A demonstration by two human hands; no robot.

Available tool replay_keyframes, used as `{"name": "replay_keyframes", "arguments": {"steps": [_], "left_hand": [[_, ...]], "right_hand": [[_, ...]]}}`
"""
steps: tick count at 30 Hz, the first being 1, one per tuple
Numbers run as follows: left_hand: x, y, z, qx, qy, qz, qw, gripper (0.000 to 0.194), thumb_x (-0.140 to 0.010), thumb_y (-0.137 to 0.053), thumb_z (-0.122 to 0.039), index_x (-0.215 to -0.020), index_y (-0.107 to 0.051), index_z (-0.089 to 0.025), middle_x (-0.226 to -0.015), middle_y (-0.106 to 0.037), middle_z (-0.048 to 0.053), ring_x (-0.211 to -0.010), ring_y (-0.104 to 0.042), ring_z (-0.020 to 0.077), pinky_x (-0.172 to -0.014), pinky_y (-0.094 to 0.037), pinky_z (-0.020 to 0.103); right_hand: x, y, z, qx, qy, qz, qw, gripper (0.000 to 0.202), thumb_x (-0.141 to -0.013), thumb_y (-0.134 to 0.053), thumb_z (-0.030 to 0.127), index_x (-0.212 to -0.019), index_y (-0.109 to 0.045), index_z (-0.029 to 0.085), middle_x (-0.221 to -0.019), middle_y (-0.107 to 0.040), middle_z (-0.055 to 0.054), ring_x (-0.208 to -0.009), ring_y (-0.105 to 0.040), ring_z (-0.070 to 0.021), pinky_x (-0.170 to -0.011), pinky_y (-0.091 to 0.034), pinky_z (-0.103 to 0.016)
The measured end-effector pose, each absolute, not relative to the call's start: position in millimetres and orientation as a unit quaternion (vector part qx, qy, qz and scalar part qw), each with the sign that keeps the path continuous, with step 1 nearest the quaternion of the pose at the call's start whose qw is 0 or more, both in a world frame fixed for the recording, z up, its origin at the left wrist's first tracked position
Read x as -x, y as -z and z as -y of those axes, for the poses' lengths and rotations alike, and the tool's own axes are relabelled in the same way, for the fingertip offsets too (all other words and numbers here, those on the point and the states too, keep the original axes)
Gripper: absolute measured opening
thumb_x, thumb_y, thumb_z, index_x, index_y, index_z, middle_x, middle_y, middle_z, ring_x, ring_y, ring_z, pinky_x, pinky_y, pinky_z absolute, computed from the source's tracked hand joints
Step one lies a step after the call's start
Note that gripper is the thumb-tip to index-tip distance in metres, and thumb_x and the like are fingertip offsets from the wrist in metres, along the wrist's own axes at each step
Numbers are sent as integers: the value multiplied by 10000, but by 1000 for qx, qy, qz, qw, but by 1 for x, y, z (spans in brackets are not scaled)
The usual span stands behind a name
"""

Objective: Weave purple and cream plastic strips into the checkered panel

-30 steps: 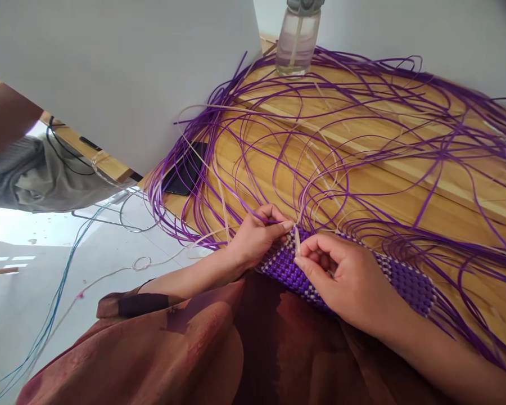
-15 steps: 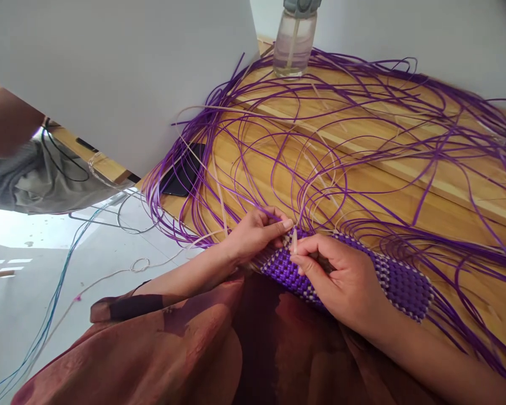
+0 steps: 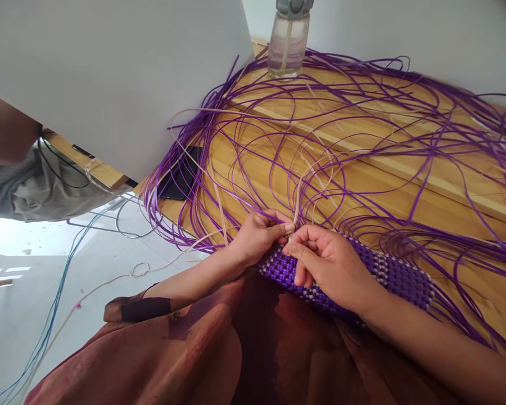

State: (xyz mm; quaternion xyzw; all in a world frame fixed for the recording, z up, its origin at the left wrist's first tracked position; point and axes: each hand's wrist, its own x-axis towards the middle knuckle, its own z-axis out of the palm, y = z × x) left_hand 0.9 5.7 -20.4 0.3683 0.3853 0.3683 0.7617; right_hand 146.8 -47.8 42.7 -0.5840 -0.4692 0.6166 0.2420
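Observation:
A woven purple and cream panel [image 3: 409,284] lies along the near edge of the table, partly under my hands. Loose purple strands fan out from its far edge. At the panel's left end, my left hand [image 3: 263,236] is closed, thumb and forefinger pinching the woven edge. Right beside it, my right hand [image 3: 326,259] pinches a cream strand low down, where it meets the weave. That cream strand [image 3: 297,205] rises between my hands and curves away over the table. The exact crossing under my fingertips is hidden.
Long purple strands [image 3: 219,109] sprawl across the wooden table [image 3: 253,163]. A clear bottle [image 3: 289,48] with a straw stands at the back. A dark phone [image 3: 181,174] lies under strands at the left. A grey partition [image 3: 152,67] rises behind; beyond it, part of another person [image 3: 8,132] shows.
My right hand has moved slightly left and up, closer to my left fingertips. The cream strand's pinched end no longer shows between them. My left hand keeps its pinch.

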Motion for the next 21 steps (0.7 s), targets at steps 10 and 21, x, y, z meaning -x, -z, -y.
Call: {"name": "replay_keyframes", "arguments": {"steps": [10,21], "left_hand": [[7,16,-6,-350,-348,-368,788,276,-712,-791,-360,-780,-655,-130,-644,-627,-2,-528,-533,63,-532,-399,190],[3,18,-5,-415,-370,-383,737,280,-750,-762,-377,-784,-631,-133,-599,-580,-27,-513,-505,55,-519,-381,181]], "right_hand": [[-178,-42,10,607,-413,636,238,275,-886,-592,463,-891,-692,207,-662,-638,15,-529,-535,-88,-485,-395,-213],[-178,-27,3,596,-406,606,334,193,-809,-700,361,-850,-651,179,-701,-628,11,-576,-545,-93,-547,-432,-226]]}}
